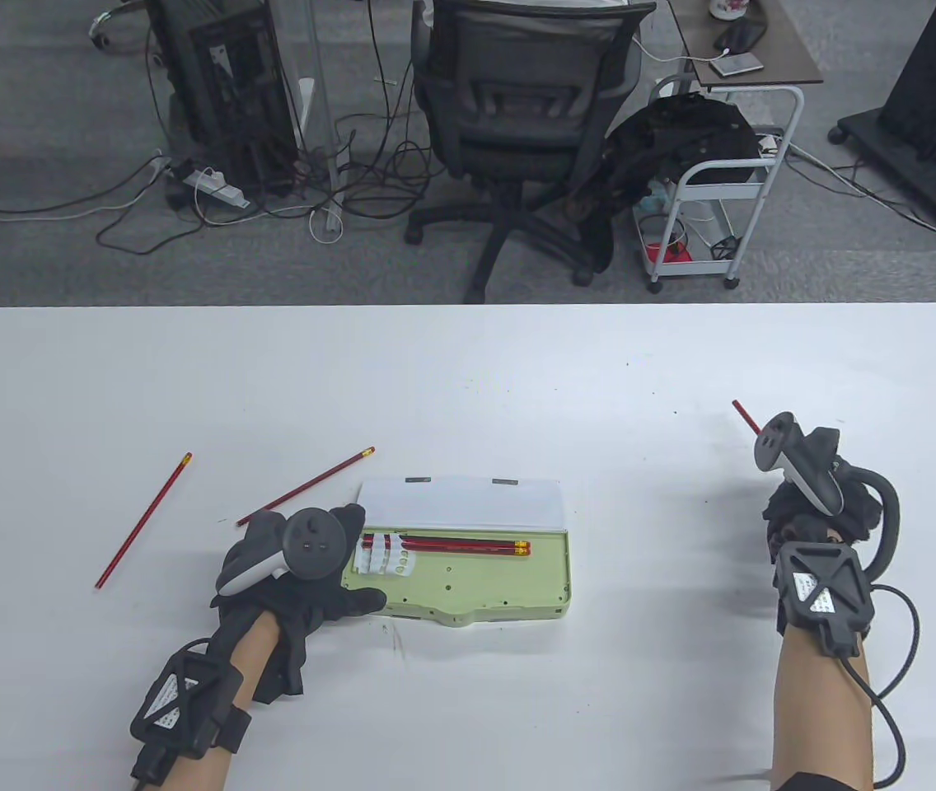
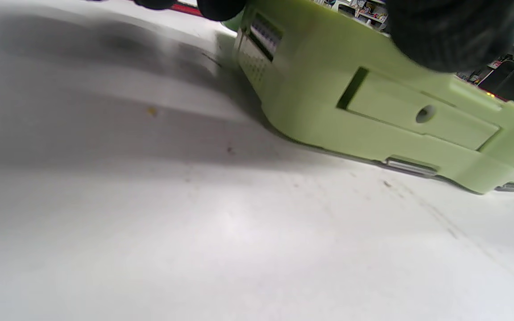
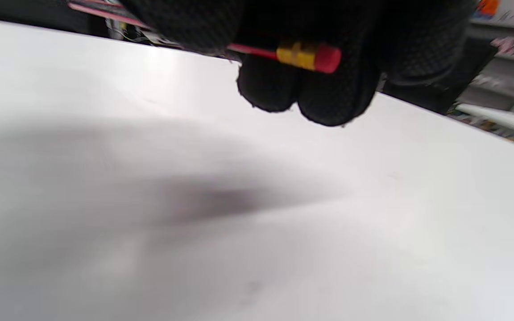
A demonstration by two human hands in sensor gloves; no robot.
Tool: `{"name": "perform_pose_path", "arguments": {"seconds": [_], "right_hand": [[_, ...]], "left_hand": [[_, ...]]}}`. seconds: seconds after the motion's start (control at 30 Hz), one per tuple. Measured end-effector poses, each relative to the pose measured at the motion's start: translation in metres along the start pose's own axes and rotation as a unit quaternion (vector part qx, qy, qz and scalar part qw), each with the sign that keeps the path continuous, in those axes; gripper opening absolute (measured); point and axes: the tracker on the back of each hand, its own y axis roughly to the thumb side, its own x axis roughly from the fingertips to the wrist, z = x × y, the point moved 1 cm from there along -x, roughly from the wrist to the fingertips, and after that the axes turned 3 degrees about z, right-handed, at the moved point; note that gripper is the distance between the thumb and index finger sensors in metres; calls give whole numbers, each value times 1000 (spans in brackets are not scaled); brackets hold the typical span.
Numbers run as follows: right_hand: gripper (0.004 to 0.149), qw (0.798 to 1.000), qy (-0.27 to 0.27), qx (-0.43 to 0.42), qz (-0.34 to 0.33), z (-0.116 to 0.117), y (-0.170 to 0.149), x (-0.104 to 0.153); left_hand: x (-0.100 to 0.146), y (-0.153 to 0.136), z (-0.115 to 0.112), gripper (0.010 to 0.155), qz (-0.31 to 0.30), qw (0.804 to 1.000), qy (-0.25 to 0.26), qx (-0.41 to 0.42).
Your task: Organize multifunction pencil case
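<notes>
Table view, read from left to right. On the far left of the white table [image 1: 468, 371] a loose red pencil [image 1: 143, 520] lies on a diagonal, eraser end away from you. Just to its right a second loose red pencil [image 1: 306, 487] lies on a shallower diagonal, its near end close to your left hand [image 1: 295, 577]. That hand rests at the left end of the green pencil case [image 1: 476, 581]: the thumb lies along the case's near edge and the other fingers reach over its far left corner, so you are holding the case in a clasp. The left wrist view shows the case's near side wall [image 2: 373, 111] from low down, with dark gloved fingertips [image 2: 451, 31] on top of it. The case sits near the middle of the table, slightly left of centre, lid [image 1: 460, 503] opened flat away from you. Two red pencils [image 1: 456, 545] lie side by side in the tray, along its far edge, erasers to the right, their left ends under white loops. Well apart, on the right side of the table, your right hand [image 1: 806, 511] is raised with fingers curled around another red pencil [image 1: 746, 416], whose tip projects up and left beyond the tracker. In the right wrist view the held pencil's eraser end [image 3: 310, 55] shows against the curled fingers [image 3: 324, 98], above the table surface.
</notes>
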Motion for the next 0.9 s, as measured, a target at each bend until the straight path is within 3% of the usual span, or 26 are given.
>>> {"name": "perform_pose_path", "arguments": {"seconds": [0.1, 0.43, 0.7, 0.9], "right_hand": [[43, 997, -15, -61, -49, -14, 18, 28], [43, 974, -65, -114, -183, -33, 77, 106], [44, 950, -90, -108, -277, -28, 120, 157], [45, 937, -105, -87, -321, -15, 138, 179]], "left_hand": [[0, 0, 0, 109, 1, 1000, 0, 2], [0, 0, 0, 109, 1, 1000, 0, -2], [0, 0, 0, 109, 1, 1000, 0, -4], [0, 1, 0, 109, 0, 1000, 0, -3]]}}
